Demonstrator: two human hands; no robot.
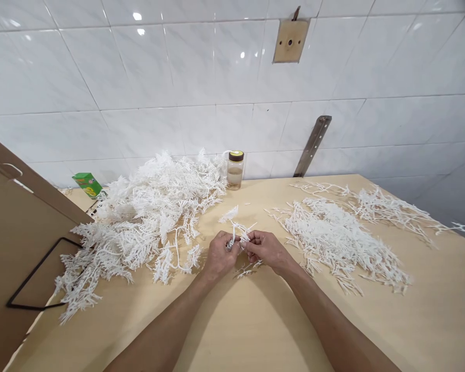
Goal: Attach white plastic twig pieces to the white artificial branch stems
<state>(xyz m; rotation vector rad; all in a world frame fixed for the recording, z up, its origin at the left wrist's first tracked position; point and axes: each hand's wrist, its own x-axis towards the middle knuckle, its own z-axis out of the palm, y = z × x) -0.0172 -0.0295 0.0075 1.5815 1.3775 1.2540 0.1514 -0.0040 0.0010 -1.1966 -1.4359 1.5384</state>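
Observation:
Close together above the middle of the table, my left hand (221,253) and my right hand (264,249) both pinch a white branching plastic sprig (236,227). Its thin forked twigs stick up past my fingertips. Something greyish shows in the left fingers, too small to name. A loose leafy piece (229,214) lies just beyond the hands, and a few thin twigs (249,268) lie below them. Left of my hands rises a big heap of feathery white sprigs (151,206). To the right spreads a flatter pile of white pieces (341,237).
A lidded jar (235,173) with liquid stands at the wall. Bare forked stems (395,206) lie at the far right edge. A cardboard box (27,248), a black wire frame (39,305) and a green carton (87,183) are on the left. A metal bracket (313,147) is against the tiles.

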